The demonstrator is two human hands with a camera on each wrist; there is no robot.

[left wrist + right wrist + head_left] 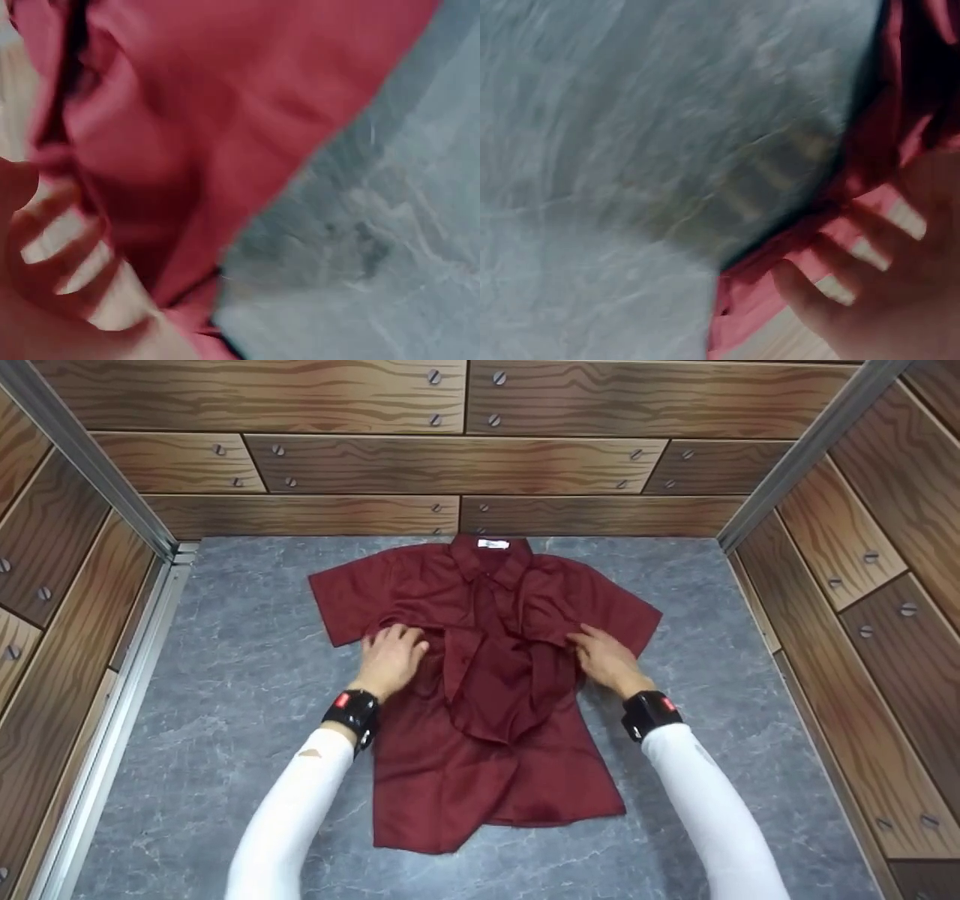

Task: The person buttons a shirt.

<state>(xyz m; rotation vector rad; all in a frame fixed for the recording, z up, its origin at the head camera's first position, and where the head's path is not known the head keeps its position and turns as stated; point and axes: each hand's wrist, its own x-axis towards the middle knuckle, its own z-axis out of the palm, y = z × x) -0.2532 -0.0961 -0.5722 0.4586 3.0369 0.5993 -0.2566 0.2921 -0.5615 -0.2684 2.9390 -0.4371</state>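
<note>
A dark red short-sleeved shirt (442,780) lies spread out, its collar (491,556) at the far end with a white label inside. Around its middle the front is rumpled, and the front panels part over a loose fold. My left hand (391,661) is at the shirt's left side just below the sleeve, fingertips over the cloth. Its fingers look spread and lightly bent in the left wrist view. On the opposite side, my right hand (609,661) touches the cloth below the right sleeve. Gaps show between its extended fingers (855,274) in the right wrist view.
The shirt lies on a grey marbled tabletop (247,697). Wood-patterned panels (450,465) enclose it at the back and both sides. A metal rail (127,720) runs along the left edge. Black bands (652,714) are strapped on both wrists.
</note>
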